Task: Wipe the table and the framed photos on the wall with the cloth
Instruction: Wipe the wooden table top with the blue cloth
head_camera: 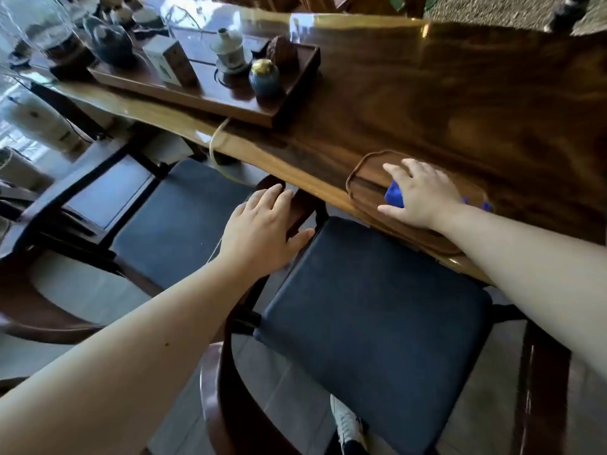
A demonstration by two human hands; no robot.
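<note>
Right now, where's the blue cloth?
In the head view, right of centre: the blue cloth lies under the right hand, pressed onto the small wooden tray at the table's near edge, above the dark chair seat.

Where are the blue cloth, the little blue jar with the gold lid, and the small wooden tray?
blue cloth (394, 194), head view, fold showing beside the fingers.
blue jar (265, 81), head view, its body.
small wooden tray (361, 172), head view, left rim.

- Table (460, 103): glossy, smooth dark wood, right of centre.
- Cloth (394, 193): soft blue fabric.
- Seat (374, 307): matt dark fabric, lower centre.
- Tray (210, 93): polished wood, upper left.
</note>
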